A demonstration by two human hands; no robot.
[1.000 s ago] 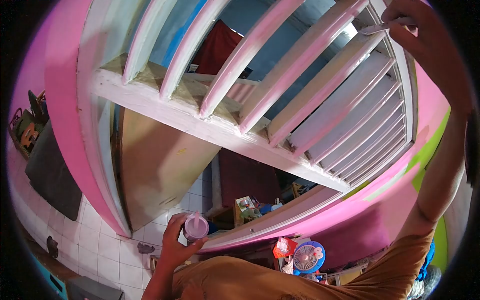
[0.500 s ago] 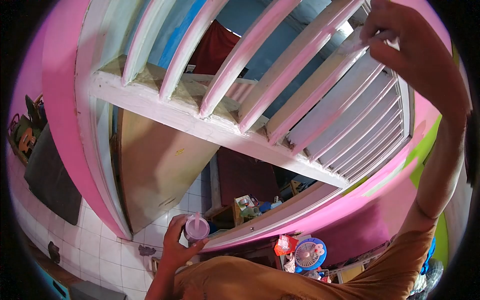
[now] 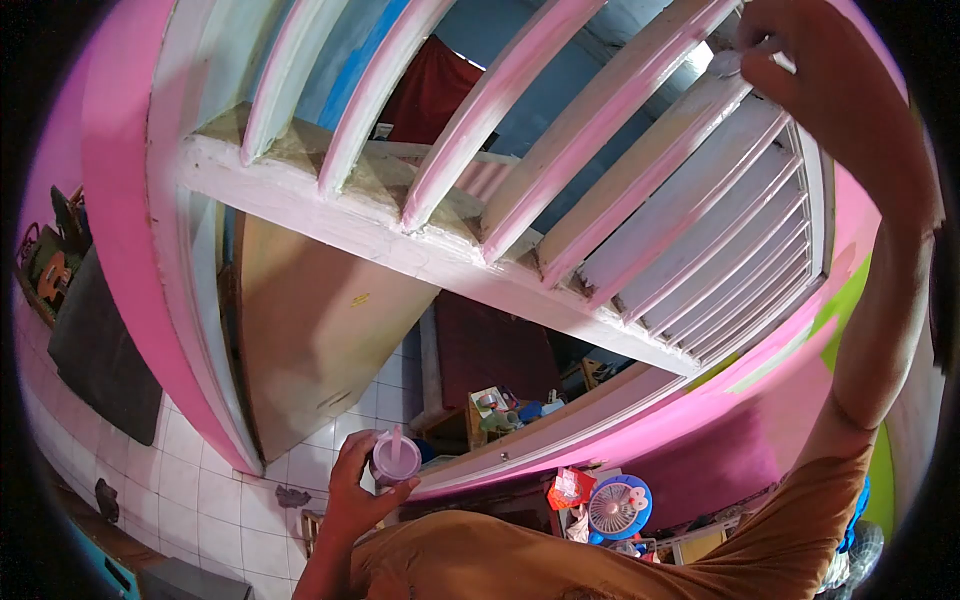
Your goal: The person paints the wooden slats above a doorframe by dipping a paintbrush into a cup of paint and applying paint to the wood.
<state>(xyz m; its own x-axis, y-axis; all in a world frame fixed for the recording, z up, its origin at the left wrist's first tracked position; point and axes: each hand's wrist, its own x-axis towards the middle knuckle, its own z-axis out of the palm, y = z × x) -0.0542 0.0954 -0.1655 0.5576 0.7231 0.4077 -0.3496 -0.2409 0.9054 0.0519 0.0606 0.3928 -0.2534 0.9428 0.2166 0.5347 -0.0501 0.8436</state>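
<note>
My left hand [image 3: 352,500] is wrapped around a small cup [image 3: 397,460], held low in front of my body. The cup contains something pale and milky, like paint, and a short stick-like piece shows inside it. Raised at the upper right, my right hand [image 3: 830,85] is pinched around a small whitish thing [image 3: 726,64], whose kind I cannot make out. That thing is against the upper part of a slat [image 3: 650,170] above the doorway. The slats are patchy pink and white and rise from a white crossbeam [image 3: 430,250].
Beneath the crossbeam a brown door [image 3: 320,330] stands ajar. A pink wall edge [image 3: 130,290] curves down at left, beside a dark panel [image 3: 105,350]. A blue fan [image 3: 620,508] and a red packet [image 3: 570,488] are at lower right. White tiles [image 3: 215,500] cover the floor.
My right hand and the whitish thing have shifted slightly upward and right along the slat. The left hand keeps the cup in nearly the same place.
</note>
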